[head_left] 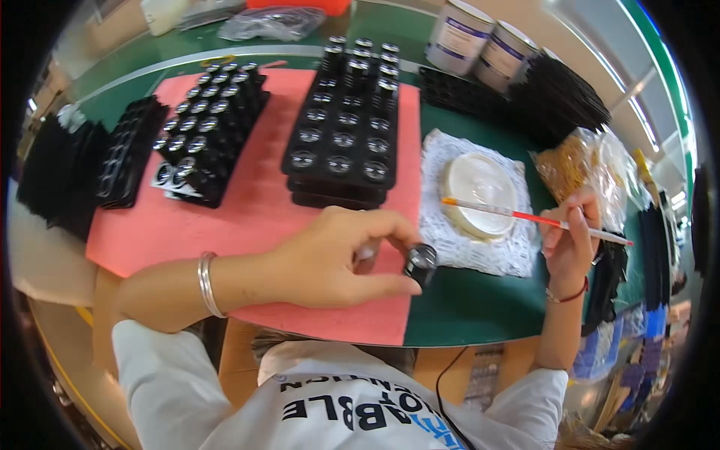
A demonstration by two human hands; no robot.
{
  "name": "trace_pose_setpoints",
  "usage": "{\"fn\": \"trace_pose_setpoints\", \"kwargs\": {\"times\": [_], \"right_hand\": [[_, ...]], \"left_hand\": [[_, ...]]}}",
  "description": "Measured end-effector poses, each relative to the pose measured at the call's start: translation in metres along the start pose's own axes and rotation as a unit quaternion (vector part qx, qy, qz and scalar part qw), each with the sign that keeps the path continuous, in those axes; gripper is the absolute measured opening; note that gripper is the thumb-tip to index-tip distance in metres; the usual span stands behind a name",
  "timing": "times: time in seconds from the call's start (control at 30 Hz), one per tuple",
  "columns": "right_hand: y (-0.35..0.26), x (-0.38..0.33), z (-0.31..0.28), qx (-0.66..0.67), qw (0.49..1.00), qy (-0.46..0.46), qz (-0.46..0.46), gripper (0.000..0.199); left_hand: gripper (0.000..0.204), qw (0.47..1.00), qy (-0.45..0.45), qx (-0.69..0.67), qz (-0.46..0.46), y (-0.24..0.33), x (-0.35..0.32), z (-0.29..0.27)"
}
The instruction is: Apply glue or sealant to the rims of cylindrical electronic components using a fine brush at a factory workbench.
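Note:
My left hand pinches a small black cylindrical part with a shiny top between thumb and fingers, just above the front edge of the pink mat. My right hand holds a thin brush with an orange and white handle; its tip lies over a round white dish that sits on a white lace-like cloth. Two black trays filled with several similar black parts stand farther back on the mat, one in the middle and one to the left.
An empty black tray and a black stack lie at the left. Two white jars, a bundle of black sticks and a clear bag of brownish material stand at the back right. The green table ends near my body.

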State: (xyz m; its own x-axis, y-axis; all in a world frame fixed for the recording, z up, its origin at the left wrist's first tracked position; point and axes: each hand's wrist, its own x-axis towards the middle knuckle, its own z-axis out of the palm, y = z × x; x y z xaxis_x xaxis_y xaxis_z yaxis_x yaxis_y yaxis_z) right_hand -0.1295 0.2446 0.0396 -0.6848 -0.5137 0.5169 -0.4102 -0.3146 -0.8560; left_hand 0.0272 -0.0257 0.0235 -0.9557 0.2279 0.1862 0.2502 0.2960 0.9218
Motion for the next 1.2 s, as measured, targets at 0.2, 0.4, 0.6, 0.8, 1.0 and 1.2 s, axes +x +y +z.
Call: {"fn": "trace_pose_setpoints", "kwargs": {"times": [0.2, 0.4, 0.6, 0.8, 1.0, 1.2], "right_hand": [[0.004, 0.002, 0.004, -0.013, 0.998, 0.058, 0.001, 0.017], [0.004, 0.001, 0.002, 0.001, 0.995, 0.094, -0.013, 0.017], [0.003, 0.002, 0.006, -0.004, 0.994, 0.107, -0.012, 0.017], [0.002, 0.001, 0.007, -0.015, 0.994, 0.104, 0.004, 0.017], [0.0, 0.0, 0.008, -0.014, 0.995, 0.097, -0.002, 0.017], [-0.007, -0.001, 0.009, -0.023, 0.995, 0.101, -0.008, 0.018]], "left_hand": [[0.036, 0.948, 0.151, 0.219, 0.177, 0.047, -0.035, -0.026], [0.027, 0.732, 0.567, 0.351, 0.139, 0.031, -0.09, -0.075], [0.023, 0.762, 0.513, 0.389, -0.072, -0.013, -0.13, -0.107], [0.023, 0.763, 0.493, 0.397, -0.132, -0.021, -0.115, -0.1], [0.021, 0.759, 0.464, 0.437, -0.134, -0.02, -0.118, -0.105], [0.021, 0.77, 0.454, 0.418, -0.161, -0.016, -0.119, -0.105]]}}
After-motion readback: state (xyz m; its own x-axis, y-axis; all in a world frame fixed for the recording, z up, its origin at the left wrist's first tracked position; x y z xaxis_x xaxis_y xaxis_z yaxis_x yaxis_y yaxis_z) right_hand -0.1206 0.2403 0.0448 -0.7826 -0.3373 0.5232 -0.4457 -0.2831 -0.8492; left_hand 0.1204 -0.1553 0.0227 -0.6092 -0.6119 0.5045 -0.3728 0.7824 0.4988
